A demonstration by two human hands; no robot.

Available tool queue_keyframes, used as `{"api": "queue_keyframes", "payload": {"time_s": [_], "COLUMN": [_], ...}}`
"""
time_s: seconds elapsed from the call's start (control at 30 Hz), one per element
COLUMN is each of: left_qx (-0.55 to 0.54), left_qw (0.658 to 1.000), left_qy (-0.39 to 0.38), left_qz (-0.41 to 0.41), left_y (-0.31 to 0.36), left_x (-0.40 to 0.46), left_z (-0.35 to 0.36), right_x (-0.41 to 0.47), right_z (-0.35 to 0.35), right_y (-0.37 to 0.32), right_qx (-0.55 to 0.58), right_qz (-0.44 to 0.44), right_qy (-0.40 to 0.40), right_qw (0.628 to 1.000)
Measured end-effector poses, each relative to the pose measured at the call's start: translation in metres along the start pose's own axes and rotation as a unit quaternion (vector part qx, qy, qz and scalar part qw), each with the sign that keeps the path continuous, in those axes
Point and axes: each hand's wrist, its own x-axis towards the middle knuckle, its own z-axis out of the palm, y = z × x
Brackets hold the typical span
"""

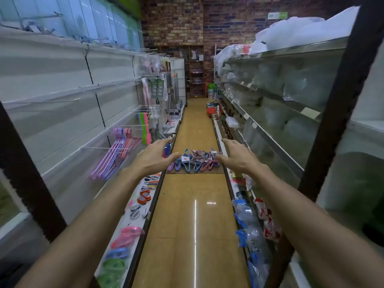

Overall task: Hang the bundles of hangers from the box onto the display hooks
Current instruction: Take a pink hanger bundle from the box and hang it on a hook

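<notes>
Both hands reach forward down the shop aisle with fingers spread and nothing held: the left hand (154, 156) and the right hand (234, 155) flank a heap of blue, pink and purple plastic hanger bundles (194, 161) lying on a flattened brown cardboard sheet (195, 171) on the yellow-tan floor (187, 225). Neither hand looks to be touching the heap, which seems to lie well ahead of them.

The bundles look interlocked, so lifting one may drag its neighbours up and spill them across the floor. The thin white wire display hooks (104, 148) on the left wall panel are long and narrow; a bundle pushed on off-centre could slip off the tip, or knock the pink and purple hangers already hung there (116, 151). The low white shelf ledge (145, 217) on the left carries small packaged goods (easy to sweep off with a swinging bundle).

As for writing: small white card tags sit on the bundles, and green-and-white packets hang further along, but nothing on them is legible. A green sign (277, 16) high on the brick wall is too blurred to read.
</notes>
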Motion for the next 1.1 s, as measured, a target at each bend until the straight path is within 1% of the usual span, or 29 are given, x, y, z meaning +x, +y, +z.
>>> {"api": "queue_keyframes", "payload": {"time_s": [0.2, 0.3, 0.5, 0.77, 1.1], "left_qx": [-0.055, -0.094, -0.133, -0.163, -0.17], "left_qw": [0.998, 0.995, 0.991, 0.986, 0.985], "left_qy": [-0.013, -0.015, -0.016, -0.021, -0.008], "left_qz": [-0.003, 0.005, 0.013, 0.008, -0.003], "left_y": [-0.041, -0.063, -0.096, -0.146, -0.186], "left_x": [0.095, 0.149, 0.247, 0.377, 0.577], "left_z": [0.02, 0.029, 0.044, 0.085, 0.142], "right_x": [0.093, 0.147, 0.241, 0.374, 0.581], "right_z": [0.026, 0.034, 0.05, 0.09, 0.143], "right_y": [0.002, 0.004, 0.011, 0.046, 0.112], "right_qx": [0.005, 0.01, 0.021, 0.022, 0.058], "right_qz": [0.021, 0.032, 0.055, 0.077, 0.072], "right_qy": [-0.01, -0.003, 0.006, 0.013, 0.015], "right_qw": [1.0, 0.999, 0.998, 0.997, 0.996]}}
